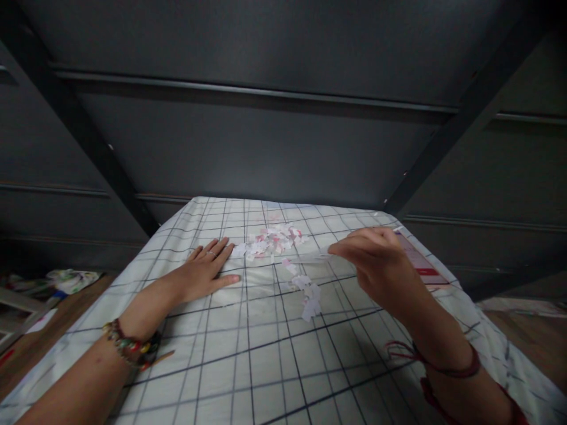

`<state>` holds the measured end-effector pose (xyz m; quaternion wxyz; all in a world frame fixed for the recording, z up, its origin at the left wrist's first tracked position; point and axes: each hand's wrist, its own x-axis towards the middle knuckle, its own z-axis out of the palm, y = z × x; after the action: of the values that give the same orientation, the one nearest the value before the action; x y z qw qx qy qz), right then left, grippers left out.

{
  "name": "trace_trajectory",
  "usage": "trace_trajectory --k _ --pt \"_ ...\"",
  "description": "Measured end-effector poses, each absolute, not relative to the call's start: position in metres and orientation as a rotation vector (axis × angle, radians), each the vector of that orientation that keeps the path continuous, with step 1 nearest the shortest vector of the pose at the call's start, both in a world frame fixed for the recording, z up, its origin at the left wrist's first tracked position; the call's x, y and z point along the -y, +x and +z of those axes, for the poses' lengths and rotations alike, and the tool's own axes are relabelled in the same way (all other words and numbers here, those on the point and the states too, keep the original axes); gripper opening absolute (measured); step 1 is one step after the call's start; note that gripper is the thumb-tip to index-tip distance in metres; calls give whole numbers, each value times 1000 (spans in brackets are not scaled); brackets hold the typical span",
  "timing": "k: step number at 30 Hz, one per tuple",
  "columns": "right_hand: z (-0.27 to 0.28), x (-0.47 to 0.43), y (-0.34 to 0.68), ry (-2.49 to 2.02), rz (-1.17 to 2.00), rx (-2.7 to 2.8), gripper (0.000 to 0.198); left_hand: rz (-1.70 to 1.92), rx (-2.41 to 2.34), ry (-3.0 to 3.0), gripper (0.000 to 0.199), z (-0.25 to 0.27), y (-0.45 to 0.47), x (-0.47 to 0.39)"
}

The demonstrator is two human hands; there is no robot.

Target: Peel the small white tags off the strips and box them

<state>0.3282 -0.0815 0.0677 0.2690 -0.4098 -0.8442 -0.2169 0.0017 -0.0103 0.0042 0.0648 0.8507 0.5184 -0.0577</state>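
My left hand [208, 268] lies flat on the checked tablecloth [212, 366], fingers spread. Its fingertips reach the left edge of a heap of small torn paper scraps [270, 241], white with some pink. My right hand [374, 254] is closed around a thin, pale stick-like tool [316, 256], blurred so that its kind is unclear. The tool points left, its tip close to a pinkish paper scrap [289, 265]. A smaller group of white paper scraps [311, 298] trails toward me below that tip.
Beyond my right hand, a flat card or booklet with a red band [427, 273] lies at the table's right edge. A dark panelled wall [266, 141] stands directly behind the table. On the floor at left are a patterned cloth [73, 280] and a pale frame [18, 301].
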Motion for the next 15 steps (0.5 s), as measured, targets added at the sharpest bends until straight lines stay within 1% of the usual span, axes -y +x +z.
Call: trace_trajectory --k 2,7,15 --pt "66 80 326 -1141 -590 2312 45 -184 -1577 2561 87 5 2 11" --pt "67 80 329 -1136 -492 2305 45 -225 -1589 2539 88 6 4 11" --pt "65 80 332 -1197 -502 2303 44 -212 -1583 2555 85 4 2 10"
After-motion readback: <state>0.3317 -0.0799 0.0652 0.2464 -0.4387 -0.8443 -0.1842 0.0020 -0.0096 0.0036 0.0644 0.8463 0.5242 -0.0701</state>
